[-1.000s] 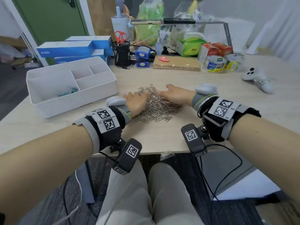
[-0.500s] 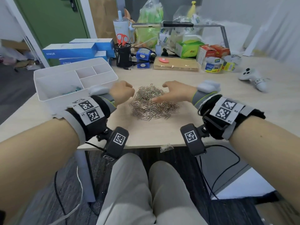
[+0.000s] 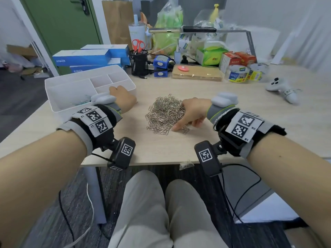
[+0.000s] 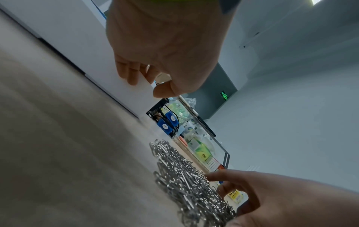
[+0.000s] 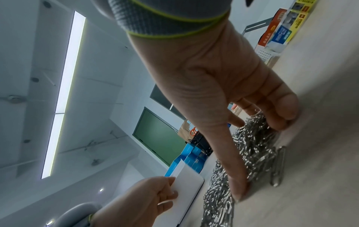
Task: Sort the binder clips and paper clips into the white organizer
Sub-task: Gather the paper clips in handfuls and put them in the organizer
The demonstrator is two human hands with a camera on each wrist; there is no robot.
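Organizer [image 3: 55,97] left on table [image 3: 179,149]; paper clip pile [image 3: 164,113] centre, right of it

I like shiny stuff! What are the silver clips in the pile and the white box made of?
The paper clips look like bent steel wire: thin silvery loops that glint in the light. The white organizer looks like smooth moulded plastic, with thin walls, rounded corners and a soft matte sheen. The table seems to be pale wood-look laminate, though that is a guess.

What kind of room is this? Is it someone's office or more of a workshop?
Most likely an office or a lab workroom. The wooden desk is crowded with stationery: a mesh pen cup with scissors, rolls of tape, boxed electronics, and a pile of paper clips being sorted.
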